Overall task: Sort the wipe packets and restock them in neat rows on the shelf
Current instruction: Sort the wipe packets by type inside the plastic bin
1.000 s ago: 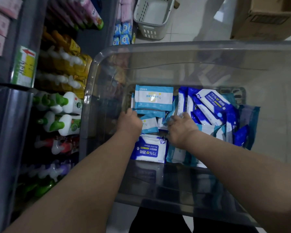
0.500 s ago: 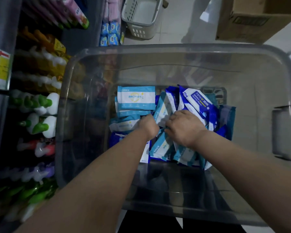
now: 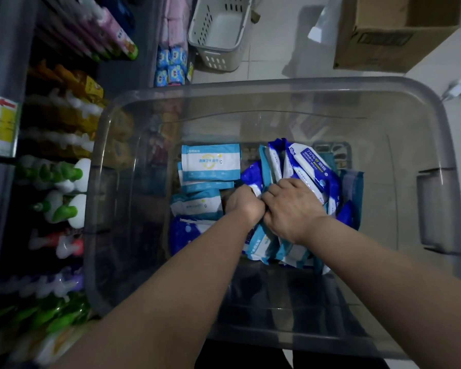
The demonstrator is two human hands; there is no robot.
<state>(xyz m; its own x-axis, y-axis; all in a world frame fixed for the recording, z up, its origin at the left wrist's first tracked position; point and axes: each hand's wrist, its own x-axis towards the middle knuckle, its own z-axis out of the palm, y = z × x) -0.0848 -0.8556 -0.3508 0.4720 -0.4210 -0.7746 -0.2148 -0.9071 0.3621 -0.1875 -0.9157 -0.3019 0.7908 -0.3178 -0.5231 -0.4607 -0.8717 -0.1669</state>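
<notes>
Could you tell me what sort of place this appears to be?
Most likely a small shop aisle: rows of bottled cleaners on the left, a white shopping basket and a cardboard box on the tiled floor, and a clear bin of wipe packets.

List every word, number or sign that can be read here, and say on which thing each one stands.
"75%": on the dark blue wipe packet at the upper right of the pile.
"Alcohol Wipes": on the same packet, beside the number.
Red arrow pointing left, no words: on the shelf tag.
Too blurred or small to read: the Chinese print on the light blue packet, the cardboard box label.
</notes>
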